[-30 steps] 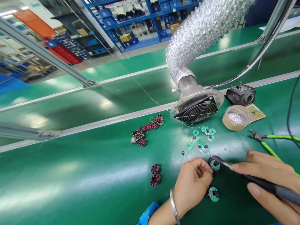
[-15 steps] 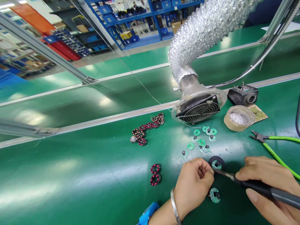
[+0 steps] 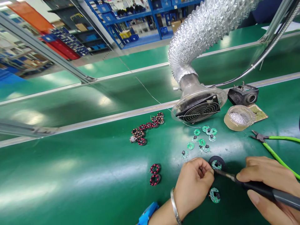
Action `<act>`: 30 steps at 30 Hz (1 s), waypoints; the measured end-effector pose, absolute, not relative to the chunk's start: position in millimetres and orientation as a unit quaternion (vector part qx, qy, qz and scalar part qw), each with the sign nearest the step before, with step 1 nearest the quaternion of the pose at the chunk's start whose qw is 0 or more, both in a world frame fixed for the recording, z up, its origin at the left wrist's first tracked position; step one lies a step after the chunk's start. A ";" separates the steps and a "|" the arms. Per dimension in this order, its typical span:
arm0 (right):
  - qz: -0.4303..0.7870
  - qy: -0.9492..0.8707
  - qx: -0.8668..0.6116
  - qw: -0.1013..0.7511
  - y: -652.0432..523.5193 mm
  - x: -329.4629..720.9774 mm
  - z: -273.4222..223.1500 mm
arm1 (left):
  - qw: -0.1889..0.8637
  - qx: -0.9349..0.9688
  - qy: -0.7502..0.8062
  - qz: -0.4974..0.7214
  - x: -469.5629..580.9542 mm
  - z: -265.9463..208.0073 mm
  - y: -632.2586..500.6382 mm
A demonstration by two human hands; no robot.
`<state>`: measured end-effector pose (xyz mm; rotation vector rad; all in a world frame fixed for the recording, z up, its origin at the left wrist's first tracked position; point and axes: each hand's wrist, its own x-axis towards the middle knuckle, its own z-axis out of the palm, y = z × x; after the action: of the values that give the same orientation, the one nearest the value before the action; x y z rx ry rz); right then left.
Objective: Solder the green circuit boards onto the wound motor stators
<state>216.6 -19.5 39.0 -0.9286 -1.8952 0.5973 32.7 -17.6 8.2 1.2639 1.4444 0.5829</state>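
Observation:
A soldering iron (image 3: 260, 188) lies in my right hand (image 3: 273, 184), its handle between thumb and fingers. The tip touches, or almost touches, the lower edge of a round green circuit board (image 3: 216, 164) resting on a black disc (image 3: 223, 161). At the left of that same edge my left hand (image 3: 195, 179) is pinched closed; what its fingertips hold is hidden. Just below sits a second round circuit board (image 3: 215, 195) with a black component on it. Several small green ring boards (image 3: 201, 142) are scattered beyond my hands.
Coil-wound rings (image 3: 155, 174) sit to the left, with more in a cluster (image 3: 140, 132) farther back. A fume extractor (image 3: 199, 107) hangs over the bench. Green-handled cutters (image 3: 264, 139), a round tub of metal shavings (image 3: 239, 118) and a black block (image 3: 243, 94) stand at right.
My right hand and the soldering iron's handle have shifted very slightly to the right. The left hand and the boards look the same.

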 end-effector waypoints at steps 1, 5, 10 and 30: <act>0.237 -0.761 -0.388 0.462 -20.4 218.0 38.8 | 0.539 0.529 0.608 0.244 32.7 8.2 -17.5; 0.223 -0.790 -0.384 0.423 -21.7 231.1 41.2 | 0.542 0.527 0.607 0.246 32.7 6.0 -17.8; 0.198 -0.803 -0.368 0.426 -16.2 241.3 45.1 | 0.536 0.535 0.602 0.253 31.6 2.3 -19.6; 0.199 -0.846 -0.304 0.391 7.6 210.1 1.9 | 0.448 0.732 0.450 0.247 13.0 -3.3 8.1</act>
<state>210.1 7.6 1.9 -0.7732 -2.1485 0.5044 13.0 8.1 -3.3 1.8115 1.1133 0.6109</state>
